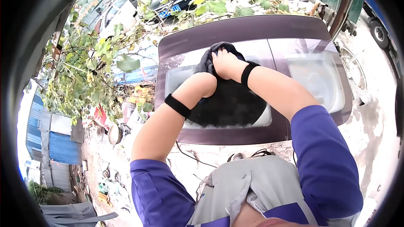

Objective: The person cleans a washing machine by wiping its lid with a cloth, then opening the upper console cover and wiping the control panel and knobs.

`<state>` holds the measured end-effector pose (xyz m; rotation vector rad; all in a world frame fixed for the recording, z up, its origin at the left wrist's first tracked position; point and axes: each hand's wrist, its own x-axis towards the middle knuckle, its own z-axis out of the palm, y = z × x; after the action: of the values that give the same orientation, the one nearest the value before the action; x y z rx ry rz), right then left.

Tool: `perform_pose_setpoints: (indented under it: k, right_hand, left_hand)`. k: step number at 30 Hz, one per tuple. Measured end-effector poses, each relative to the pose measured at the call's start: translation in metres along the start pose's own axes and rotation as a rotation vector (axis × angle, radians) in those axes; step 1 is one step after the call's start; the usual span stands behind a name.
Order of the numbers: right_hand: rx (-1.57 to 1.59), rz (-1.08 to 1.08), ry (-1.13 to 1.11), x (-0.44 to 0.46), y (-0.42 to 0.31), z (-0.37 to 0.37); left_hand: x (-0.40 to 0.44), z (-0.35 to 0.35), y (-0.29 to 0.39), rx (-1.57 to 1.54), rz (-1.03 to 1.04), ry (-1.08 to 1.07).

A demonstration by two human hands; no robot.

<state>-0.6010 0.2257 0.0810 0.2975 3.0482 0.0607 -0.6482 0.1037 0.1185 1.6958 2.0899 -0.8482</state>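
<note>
A bunched dark grey cloth [206,61] is over the left side of what looks like a twin-tub washing machine [235,136] with a purple-brown top. My right hand [227,64] is closed on the cloth, its fingers curled over the top. Lower and to the left, my left hand [205,85] is bent down against the cloth; its fingers are hidden. Below both hands, the left window [229,107] is mostly black, with a pale, frothy-looking lower edge. A pale round shape shows through the right window [315,80].
Leafy vines [101,59] hang along the left and far side. Behind them stands a parked car [168,0]. A truck wheel [378,31] shows at upper right. A round pan-like container [114,135] and clutter lie on the ground at left. A dark cord [191,156] runs beneath the near edge.
</note>
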Motion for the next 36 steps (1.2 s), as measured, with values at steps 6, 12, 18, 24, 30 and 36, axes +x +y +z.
perform_pose_setpoints:
  k: [6,12,18,24,30,36]
  right_hand:
    - [0.093,-0.086,0.19,-0.007,0.018,-0.006]
    - [0.073,0.337,0.276,-0.037,0.148,-0.006]
    - [0.014,0.474,0.253,-0.029,0.205,-0.005]
    - [0.055,0.343,0.224,0.044,0.125,-0.034]
    - [0.204,-0.049,0.272,0.137,-0.044,-0.031]
    - [0.139,-0.119,0.058,0.166,-0.116,-0.039]
  left_hand:
    - [-0.006,0.013,-0.038,-0.073,-0.088,0.163]
    - [0.069,-0.066,0.034,-0.195,0.035,0.323]
    - [0.125,-0.105,0.057,-0.127,0.05,0.423]
    - [0.12,-0.055,-0.033,-0.215,-0.104,0.409]
    - [0.024,0.033,-0.152,-0.318,-0.391,0.259]
    - [-0.03,0.112,-0.209,-0.443,-0.452,0.451]
